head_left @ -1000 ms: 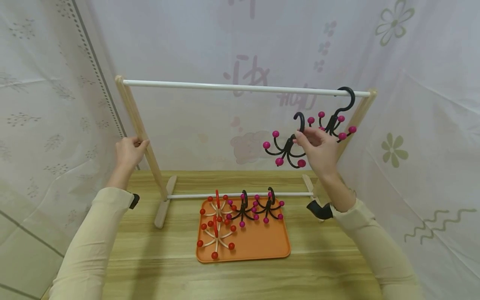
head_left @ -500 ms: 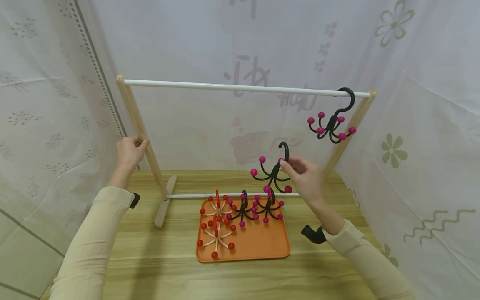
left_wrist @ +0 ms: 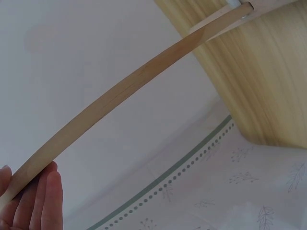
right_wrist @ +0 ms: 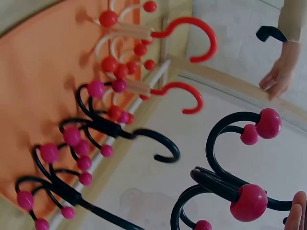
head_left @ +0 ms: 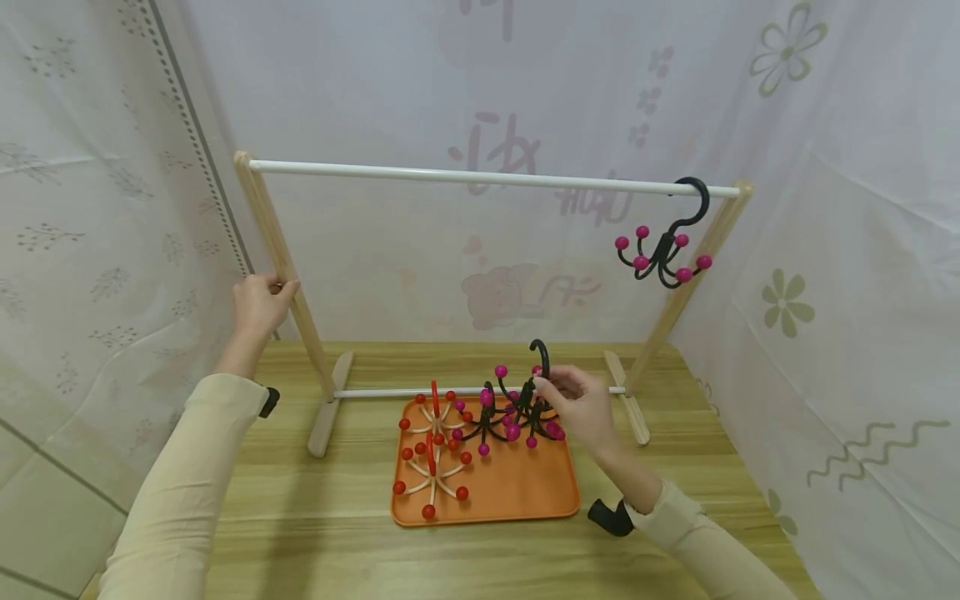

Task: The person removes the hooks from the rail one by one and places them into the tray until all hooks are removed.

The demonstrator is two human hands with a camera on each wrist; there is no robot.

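Observation:
My left hand [head_left: 258,304] grips the left wooden post [left_wrist: 110,103] of a clothes rack; its fingers curl round the wood in the left wrist view. My right hand [head_left: 583,408] pinches a black octopus-style hook hanger [right_wrist: 248,203] with pink ball tips by its stem. In the head view it overlaps two more black hangers, one of them [head_left: 485,427] beside it, that stand at the back of an orange tray [head_left: 517,492]. Two cream hangers [head_left: 432,479] with red hooks and red balls stand on the tray's left side.
Another black hanger [head_left: 663,247] hangs near the right end of the white top rail [head_left: 450,176]. Behind the tray runs a lower white rail [head_left: 382,392]. The rack's right post [head_left: 663,321] stands on the wooden table [head_left: 337,533]. Patterned cloth [head_left: 847,275] surrounds the table.
My right hand has moved down and to the left with the black hanger, from beside the hanging one to over the back of the tray. My left hand stays on the post.

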